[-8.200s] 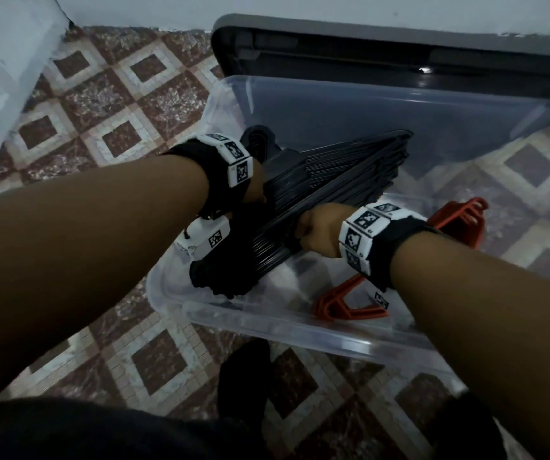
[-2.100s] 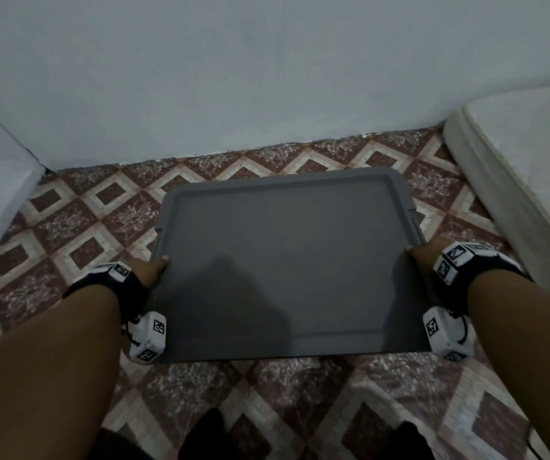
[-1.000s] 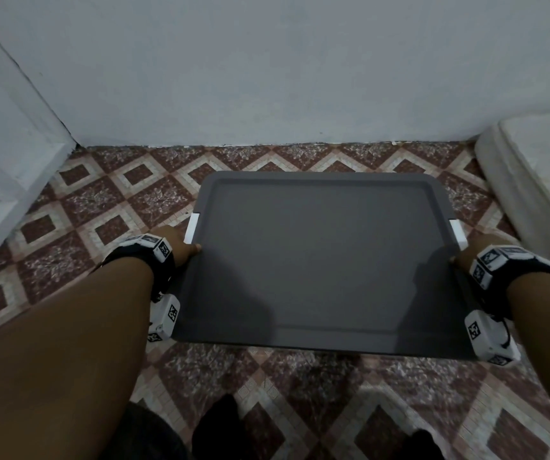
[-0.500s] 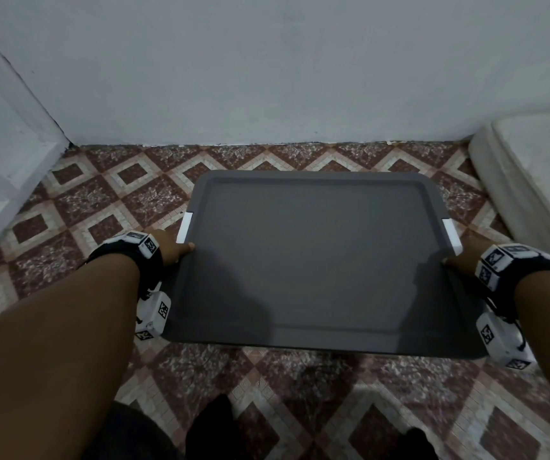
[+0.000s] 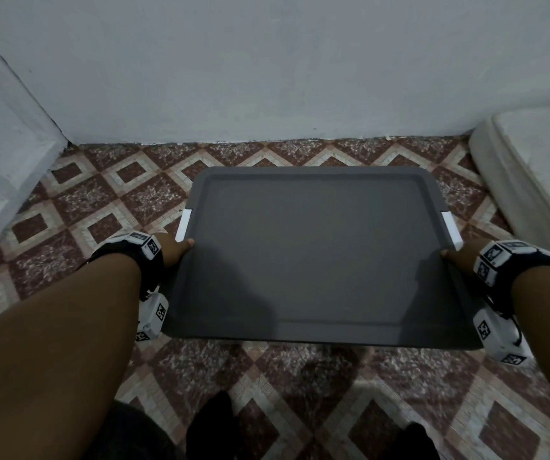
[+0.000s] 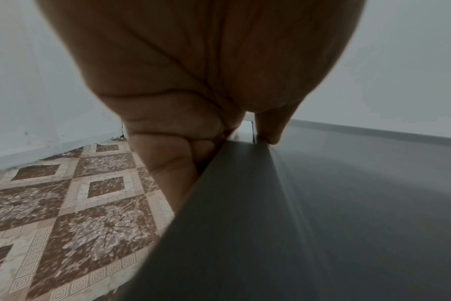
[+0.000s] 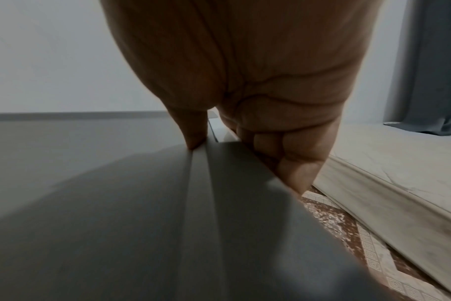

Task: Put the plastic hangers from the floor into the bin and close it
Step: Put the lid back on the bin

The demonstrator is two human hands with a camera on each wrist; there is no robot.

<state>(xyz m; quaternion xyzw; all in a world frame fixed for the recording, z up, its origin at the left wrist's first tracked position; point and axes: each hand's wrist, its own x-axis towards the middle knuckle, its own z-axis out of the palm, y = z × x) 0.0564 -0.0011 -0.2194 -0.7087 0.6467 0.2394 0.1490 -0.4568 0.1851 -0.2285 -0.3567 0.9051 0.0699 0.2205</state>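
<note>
Lid: a flat grey lid (image 5: 316, 257) lay level over the bin, covering it wholly from above; its raised border ran round a shallow sunken panel.
Bin: hidden beneath the lid in every view; only the lid's top and side edges showed.
Hangers: none could be seen; whether they were inside could not be told from these views.
Latches: a white clip (image 5: 183, 225) stood at the lid's left edge and a second white clip (image 5: 451, 229) at its right edge, each just ahead of a thumb.
Left grip: the left hand (image 5: 175, 252) held the lid's left edge, thumb lying on the top border and the fingers (image 6: 173, 163) curled down over the side and under the rim.
Right grip: the right hand (image 5: 462, 258) held the lid's right edge the same way, thumb on top, fingers (image 7: 291, 163) wrapped below the rim.
Floor: patterned tiles (image 5: 94, 207) in brown and cream diamonds lay around the bin.
Walls: a pale wall (image 5: 267, 68) ran behind the bin, meeting another wall at the left corner.
Mattress: a pale mattress (image 5: 532, 167) lay on the floor to the right, near the bin but apart from it.
Curtain: a dark curtain (image 7: 430, 67) hung beyond the mattress.
</note>
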